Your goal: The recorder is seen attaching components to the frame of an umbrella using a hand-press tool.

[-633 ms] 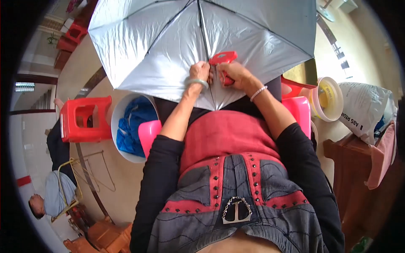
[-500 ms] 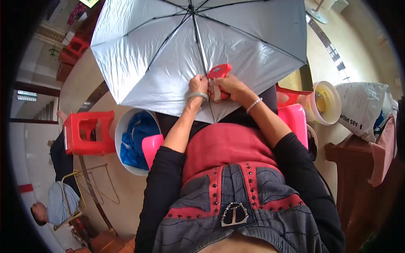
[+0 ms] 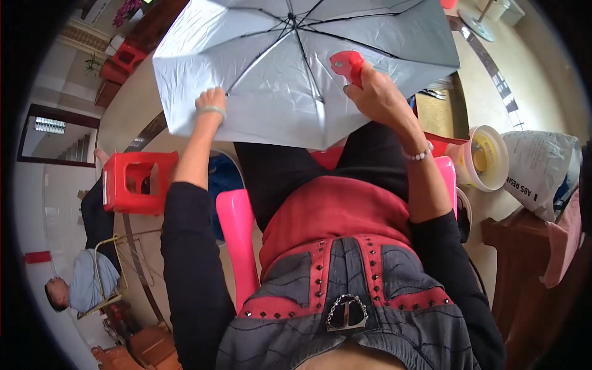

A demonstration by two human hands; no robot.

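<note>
An open umbrella (image 3: 271, 117) with a silver inner side and black ribs spreads over my lap, its inside facing me. My left hand (image 3: 211, 100) is closed on the silver cloth close to a rib, toward the umbrella's left edge. My right hand (image 3: 381, 97) grips a red hand tool (image 3: 347, 64) and holds it over the right part of the cloth. The tool's exact kind is not clear, since my fingers cover its handle. A rib (image 3: 309, 66) runs between my two hands toward the near edge.
On the left stand a red plastic stool (image 3: 140, 182) and a bucket with blue material (image 3: 222, 185). To the right are an open box (image 3: 441, 111), a yellowish bucket (image 3: 487, 159) and a white sack (image 3: 542, 172). Another person (image 3: 92, 274) sits at the far left.
My hands have parted: the left went left along the cloth, the right moved up and right with the red tool. The umbrella has shifted slightly up and turned.
</note>
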